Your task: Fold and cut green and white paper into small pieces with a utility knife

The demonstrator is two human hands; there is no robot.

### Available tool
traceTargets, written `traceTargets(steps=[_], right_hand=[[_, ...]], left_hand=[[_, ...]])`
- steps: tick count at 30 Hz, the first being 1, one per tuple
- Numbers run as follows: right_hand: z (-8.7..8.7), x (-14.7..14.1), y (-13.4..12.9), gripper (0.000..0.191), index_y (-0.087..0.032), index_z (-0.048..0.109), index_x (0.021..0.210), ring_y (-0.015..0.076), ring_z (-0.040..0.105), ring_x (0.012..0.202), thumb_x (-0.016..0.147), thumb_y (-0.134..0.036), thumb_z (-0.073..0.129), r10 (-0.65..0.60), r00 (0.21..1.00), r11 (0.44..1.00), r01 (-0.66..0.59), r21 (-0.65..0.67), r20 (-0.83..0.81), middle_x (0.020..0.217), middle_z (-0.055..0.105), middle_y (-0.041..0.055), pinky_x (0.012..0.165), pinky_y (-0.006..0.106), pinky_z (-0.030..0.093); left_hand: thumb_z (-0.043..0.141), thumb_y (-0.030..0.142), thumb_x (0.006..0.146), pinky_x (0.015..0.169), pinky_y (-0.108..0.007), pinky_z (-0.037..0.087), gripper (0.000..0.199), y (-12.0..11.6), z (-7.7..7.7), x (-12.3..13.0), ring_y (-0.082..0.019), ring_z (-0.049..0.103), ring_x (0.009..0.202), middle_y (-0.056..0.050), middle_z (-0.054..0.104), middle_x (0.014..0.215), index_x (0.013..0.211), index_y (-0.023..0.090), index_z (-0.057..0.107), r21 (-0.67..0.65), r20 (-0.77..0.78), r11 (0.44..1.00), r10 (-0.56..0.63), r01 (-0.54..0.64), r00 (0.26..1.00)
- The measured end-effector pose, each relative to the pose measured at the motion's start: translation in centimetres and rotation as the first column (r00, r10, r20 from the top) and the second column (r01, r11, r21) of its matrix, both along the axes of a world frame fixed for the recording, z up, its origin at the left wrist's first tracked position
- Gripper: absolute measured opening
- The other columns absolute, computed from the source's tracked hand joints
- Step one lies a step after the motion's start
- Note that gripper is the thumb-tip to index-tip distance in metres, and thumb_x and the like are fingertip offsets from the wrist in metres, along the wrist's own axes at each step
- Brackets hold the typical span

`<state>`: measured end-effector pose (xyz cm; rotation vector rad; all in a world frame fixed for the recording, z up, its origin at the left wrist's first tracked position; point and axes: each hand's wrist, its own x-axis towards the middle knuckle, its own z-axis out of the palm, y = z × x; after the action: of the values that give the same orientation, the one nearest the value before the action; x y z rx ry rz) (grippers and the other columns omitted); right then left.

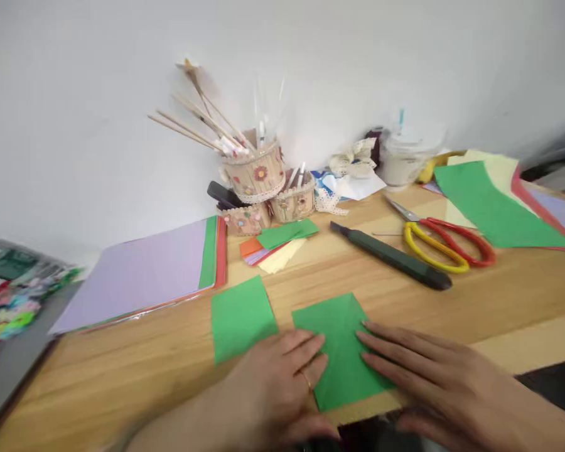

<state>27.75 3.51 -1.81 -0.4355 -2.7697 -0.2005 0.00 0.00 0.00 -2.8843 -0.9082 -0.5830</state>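
Observation:
A creased green paper lies on the wooden table near its front edge, one corner folded in at the upper right. My left hand, with a ring on one finger, rests on its left side with fingers bent and spread. From the right, my right hand lays its outstretched fingertips on the right edge of the same sheet. Neither hand closes round anything. Just left of this sheet lies a second green paper, partly behind my left hand.
A dark green cutter and red-yellow scissors lie beyond my right hand. Behind are small paper strips and decorated holders. Stacked coloured sheets lie left, more green paper right. A cup stands by the wall.

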Motion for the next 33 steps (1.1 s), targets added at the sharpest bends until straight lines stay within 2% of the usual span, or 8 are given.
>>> traceTargets(steps=[4, 10, 14, 18, 22, 25, 28, 33], right_hand=[[0.0, 0.0, -0.5, 0.026, -0.014, 0.067, 0.110, 0.0186, 0.057, 0.115, 0.091, -0.022, 0.050, 0.017, 0.996, 0.996, -0.024, -0.083, -0.083, 0.112, 0.069, 0.0103, 0.090, 0.026, 0.051], [-0.2, 0.0, -0.4, 0.021, -0.018, 0.067, 0.103, 0.0161, 0.063, 0.107, 0.093, -0.021, 0.047, -0.051, 0.982, 0.963, 0.001, -0.269, -0.181, 0.105, 0.072, 0.0080, 0.090, 0.025, 0.052], [-0.5, -0.4, -0.3, 0.020, -0.019, 0.063, 0.102, 0.0142, 0.066, 0.099, 0.094, -0.017, 0.044, -0.204, 0.934, 0.879, 0.044, -0.475, -0.293, 0.099, 0.072, 0.0059, 0.087, 0.025, 0.053], [-0.4, -1.7, 0.2, 0.018, -0.023, 0.061, 0.092, 0.0128, 0.067, 0.076, 0.095, -0.024, 0.044, -0.386, 0.879, 0.775, 0.143, -0.616, -0.281, 0.084, 0.070, 0.0023, 0.066, 0.022, 0.053], [-0.6, -3.1, 0.7, 0.022, -0.025, 0.055, 0.112, 0.0136, 0.067, 0.072, 0.094, -0.036, 0.046, -0.590, 0.783, 0.602, 0.265, -0.753, -0.196, 0.085, 0.070, 0.0001, 0.060, 0.023, 0.052], [-1.1, -3.4, 0.7, 0.038, -0.023, 0.047, 0.124, 0.0141, 0.066, 0.066, 0.090, -0.042, 0.050, -0.662, 0.724, 0.540, 0.282, -0.793, -0.193, 0.081, 0.070, 0.0000, 0.057, 0.024, 0.053], [-1.4, -3.6, 0.5, 0.037, -0.021, 0.048, 0.120, 0.0130, 0.062, 0.054, 0.089, -0.042, 0.051, -0.696, 0.688, 0.543, 0.319, -0.777, -0.204, 0.071, 0.067, -0.0015, 0.049, 0.024, 0.051], [-1.2, -4.5, 0.0, 0.026, -0.022, 0.051, 0.112, 0.0130, 0.062, 0.055, 0.090, -0.034, 0.049, -0.695, 0.674, 0.637, 0.416, -0.649, -0.251, 0.071, 0.065, -0.0013, 0.047, 0.022, 0.050]], left_hand=[[0.053, 0.070, 0.081, 0.065, -0.031, 0.057, 0.061, -0.2, -2.2, 1.2, -0.021, 0.067, 0.072, -0.010, 0.073, 0.086, 0.087, 0.011, 0.067, 0.039, 0.169, 0.998, 0.035, -0.042, 0.985], [0.061, 0.054, 0.080, 0.055, -0.030, 0.054, 0.042, -0.3, -0.9, 1.3, -0.020, 0.063, 0.067, -0.005, 0.065, 0.074, 0.089, 0.013, 0.065, -0.114, 0.041, 0.992, 0.063, -0.058, 0.997], [0.053, 0.026, 0.090, 0.052, -0.023, 0.051, 0.014, -0.3, -0.6, 1.1, -0.016, 0.064, 0.065, -0.003, 0.066, 0.076, 0.091, 0.016, 0.063, -0.110, -0.017, 0.990, 0.083, -0.084, 0.996], [0.047, 0.028, 0.095, 0.054, -0.024, 0.050, 0.022, -0.1, -0.8, 1.0, -0.016, 0.063, 0.063, -0.003, 0.066, 0.073, 0.088, 0.017, 0.065, -0.257, 0.187, 0.957, 0.185, -0.134, 0.965], [0.051, 0.022, 0.091, 0.052, -0.022, 0.047, 0.016, 0.5, -1.1, 1.1, -0.014, 0.063, 0.054, -0.001, 0.068, 0.066, 0.092, 0.016, 0.066, -0.469, 0.232, 0.837, 0.424, -0.282, 0.875], [0.059, 0.018, 0.083, 0.046, -0.020, 0.041, 0.016, 1.0, -1.3, 1.4, -0.013, 0.059, 0.046, 0.004, 0.064, 0.057, 0.099, 0.017, 0.063, -0.660, 0.107, 0.644, 0.591, -0.388, 0.800], [0.059, 0.017, 0.080, 0.046, -0.020, 0.038, 0.022, 1.4, -1.1, 1.8, -0.014, 0.057, 0.046, 0.006, 0.058, 0.053, 0.102, 0.017, 0.060, -0.752, 0.029, 0.508, 0.662, -0.420, 0.749], [0.056, 0.017, 0.079, 0.047, -0.020, 0.035, 0.015, 1.6, -1.0, 2.1, -0.013, 0.054, 0.046, 0.007, 0.053, 0.052, 0.094, 0.018, 0.057, -0.775, 0.024, 0.463, 0.703, -0.431, 0.711]])
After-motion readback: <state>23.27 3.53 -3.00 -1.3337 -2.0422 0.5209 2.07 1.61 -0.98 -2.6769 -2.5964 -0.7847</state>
